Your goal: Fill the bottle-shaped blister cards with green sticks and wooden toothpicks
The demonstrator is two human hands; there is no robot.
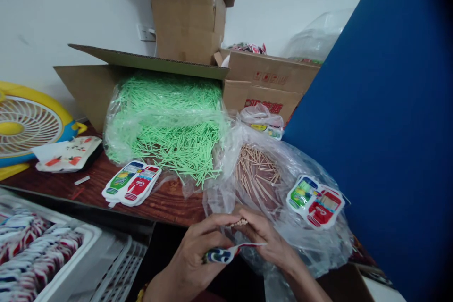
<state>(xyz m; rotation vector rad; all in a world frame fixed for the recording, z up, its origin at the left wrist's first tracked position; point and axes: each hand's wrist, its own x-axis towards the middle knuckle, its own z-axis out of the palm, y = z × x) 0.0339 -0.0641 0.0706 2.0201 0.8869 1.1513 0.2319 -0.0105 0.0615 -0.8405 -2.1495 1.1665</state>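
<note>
Low in front of me, my left hand [201, 250] is closed around a printed plastic pouch [220, 255], seen edge-on. My right hand [265, 236] grips a small bundle of thin beige sticks [239, 222], their ends facing up. The left fingertips touch this bundle too, and the pouch's edge reaches the right fingers. Beyond the hands, loose beige sticks [253, 170] lie in a clear plastic bag [300, 155]. A pouch printed with a green can and a red can [316, 203] rests on that bag. A stack of similar pouches [132, 183] lies on the dark wooden table [177, 203].
Many green sticks [177, 137] spill from an open carton [88, 85] in clear plastic. More cardboard boxes [187, 23] stand behind. A yellow and blue fan [31, 122] and a tissue pack [69, 153] sit left. Filled pouches fill a white crate [78, 255]. A blue panel [382, 104] bounds the right.
</note>
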